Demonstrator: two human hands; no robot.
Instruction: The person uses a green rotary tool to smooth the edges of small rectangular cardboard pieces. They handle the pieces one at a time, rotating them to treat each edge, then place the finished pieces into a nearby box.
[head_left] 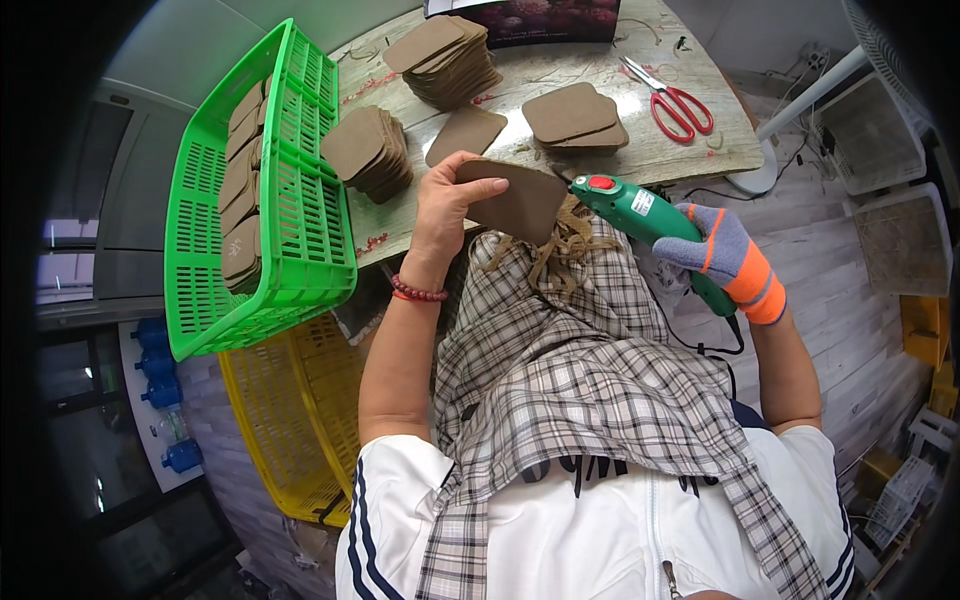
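My left hand (445,205) is bare and grips a flat brown pad with rounded corners (520,205), held above my lap at the table's near edge. My right hand (725,258) wears a grey and orange glove and is closed round the handle of a green electric cutter with a red button (640,212). The cutter's tip meets the right edge of the brown pad. Brown trimmed strips (560,250) lie on the checked cloth over my lap, just under the pad.
Stacks of brown pads (447,60) (573,117) (368,150) and a single pad (466,133) lie on the wooden table (690,150). Red-handled scissors (675,103) rest at the right. A green basket (300,230) with pads stands left, over a yellow basket (290,420).
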